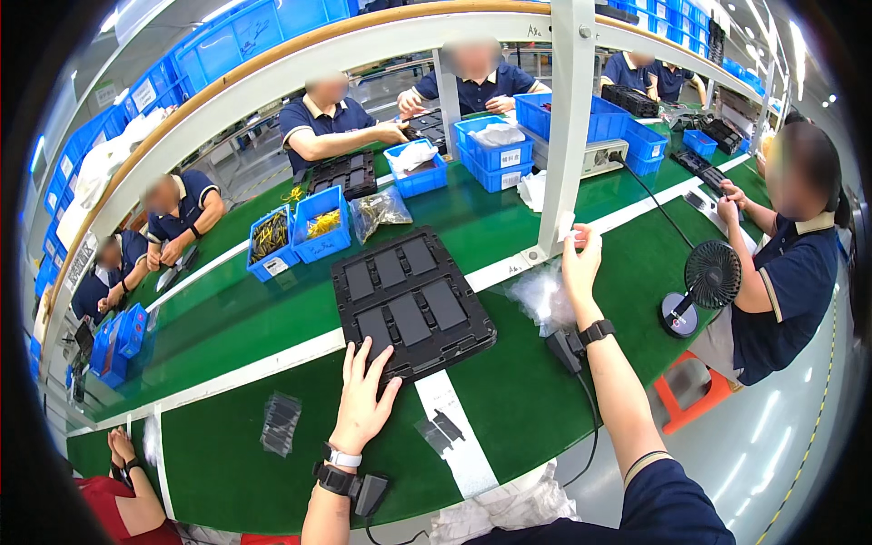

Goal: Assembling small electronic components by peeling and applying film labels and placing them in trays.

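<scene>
A black plastic tray [485, 338] lies on the green bench, with several flat dark rectangular pieces [407, 320] in its compartments. My left hand [361, 404] rests on the near edge of this tray, fingers spread. Further right, my right hand [581, 263] is raised beside the white upright post [563, 136]. Its fingertips close together on a small white piece [565, 225] against the post; what that piece is, I cannot make out. Below that hand lies a crumpled clear plastic bag [538, 295].
Blue bins [322, 238] with yellow and dark small parts stand beyond the tray, by a bag of parts [380, 213]. Clear strips [281, 423] lie at left, dark strips [443, 431] nearer me. A fan [710, 277] and co-worker [790, 263] are at right. Cables trail from both my wrists.
</scene>
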The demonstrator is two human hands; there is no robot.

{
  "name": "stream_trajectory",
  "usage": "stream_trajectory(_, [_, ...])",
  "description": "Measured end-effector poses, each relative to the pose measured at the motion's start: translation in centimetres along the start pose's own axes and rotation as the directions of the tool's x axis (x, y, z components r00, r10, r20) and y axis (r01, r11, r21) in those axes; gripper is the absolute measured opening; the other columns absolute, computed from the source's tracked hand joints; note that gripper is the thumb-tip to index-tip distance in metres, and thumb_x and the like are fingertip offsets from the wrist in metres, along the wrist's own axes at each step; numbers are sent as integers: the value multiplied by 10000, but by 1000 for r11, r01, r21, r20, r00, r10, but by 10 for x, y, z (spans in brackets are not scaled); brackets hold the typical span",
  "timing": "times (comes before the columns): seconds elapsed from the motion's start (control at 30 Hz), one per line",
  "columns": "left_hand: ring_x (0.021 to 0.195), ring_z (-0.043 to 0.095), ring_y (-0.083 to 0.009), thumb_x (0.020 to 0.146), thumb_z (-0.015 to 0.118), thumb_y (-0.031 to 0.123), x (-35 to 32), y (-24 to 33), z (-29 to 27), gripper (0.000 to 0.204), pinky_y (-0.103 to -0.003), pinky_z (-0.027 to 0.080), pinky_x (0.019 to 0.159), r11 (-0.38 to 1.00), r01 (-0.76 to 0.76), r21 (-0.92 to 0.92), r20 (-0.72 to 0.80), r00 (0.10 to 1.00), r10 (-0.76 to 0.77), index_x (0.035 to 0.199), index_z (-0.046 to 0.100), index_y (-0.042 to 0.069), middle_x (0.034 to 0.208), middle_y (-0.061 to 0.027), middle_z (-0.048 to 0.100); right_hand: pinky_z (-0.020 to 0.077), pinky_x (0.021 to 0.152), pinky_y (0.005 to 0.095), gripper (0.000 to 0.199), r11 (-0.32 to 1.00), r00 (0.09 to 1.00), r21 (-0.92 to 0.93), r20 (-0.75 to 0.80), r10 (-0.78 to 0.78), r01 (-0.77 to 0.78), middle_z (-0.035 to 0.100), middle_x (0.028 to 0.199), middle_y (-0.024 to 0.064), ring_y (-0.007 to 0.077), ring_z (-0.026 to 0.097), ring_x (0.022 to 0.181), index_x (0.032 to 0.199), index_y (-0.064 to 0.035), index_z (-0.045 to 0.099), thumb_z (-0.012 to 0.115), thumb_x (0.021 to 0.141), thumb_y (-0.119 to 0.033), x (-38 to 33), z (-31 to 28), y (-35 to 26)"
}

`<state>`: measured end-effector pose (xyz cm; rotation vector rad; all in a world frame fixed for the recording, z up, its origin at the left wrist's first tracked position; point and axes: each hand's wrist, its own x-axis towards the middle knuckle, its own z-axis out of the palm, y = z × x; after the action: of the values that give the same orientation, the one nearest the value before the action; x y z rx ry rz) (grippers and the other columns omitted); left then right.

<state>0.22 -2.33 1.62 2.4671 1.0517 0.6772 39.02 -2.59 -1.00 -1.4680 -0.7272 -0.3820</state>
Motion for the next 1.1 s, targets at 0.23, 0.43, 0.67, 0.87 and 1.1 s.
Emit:
stream_trajectory(0.23, [1316, 161, -395, 827, 569, 198, 3, 1, -1, 450, -457, 212, 1057, 1000, -1, 3, -8, 1000, 1, 1255, 461, 109, 1397, -175, 272, 429, 688, 308, 241, 1000, 999, -11, 43, 5, -4, 494, 840, 79, 181, 493, 738, 984, -27, 569, 568, 745, -52, 3, 1, -1])
stream_trajectory(0.43, [1314, 162, -400, 830, 569, 205, 0, -1, 2, 451, -461, 209, 1056, 1000, -6, 14, -3, 1000, 6, 1256, 459, 108, 1395, -174, 274, 433, 644, 296, 243, 999, 998, -31, 39, 46, -45, 501, 832, 81, 181, 496, 747, 989, -35, 583, 572, 747, -55, -1, 2, 0])
stream_trajectory(0.67, [1316, 160, -395, 828, 570, 197, 2, 1, 1, 453, -461, 211, 1057, 1000, -10, -5, -7, 1000, 10, 1259, 458, 112, 1396, -173, 272, 450, 624, 284, 315, 999, 996, -46, 85, -5, 9, 505, 828, 74, 177, 506, 780, 1038, -52, 584, 606, 725, -85, 1, -1, 7])
stream_trajectory(0.87, [1317, 159, -396, 831, 569, 202, 1, -2, -1, 454, -462, 212, 1056, 1000, -5, 9, -1, 1000, 5, 1261, 455, 111, 1398, -174, 272, 458, 635, 284, 350, 1000, 990, -28, 140, 16, -12, 500, 885, 80, 179, 506, 803, 1063, -69, 588, 627, 717, -108, 0, 2, 6])
stream_trajectory(1.1, [1316, 156, -400, 839, 560, 218, 1, -3, 3, 448, -463, 208, 1057, 1000, -26, 16, -10, 1000, 26, 1261, 454, 112, 1399, -173, 270, 453, 660, 275, 300, 999, 992, -35, 127, 19, -15, 517, 872, 59, 161, 508, 778, 1034, -65, 596, 619, 736, -95, 5, -3, 17])
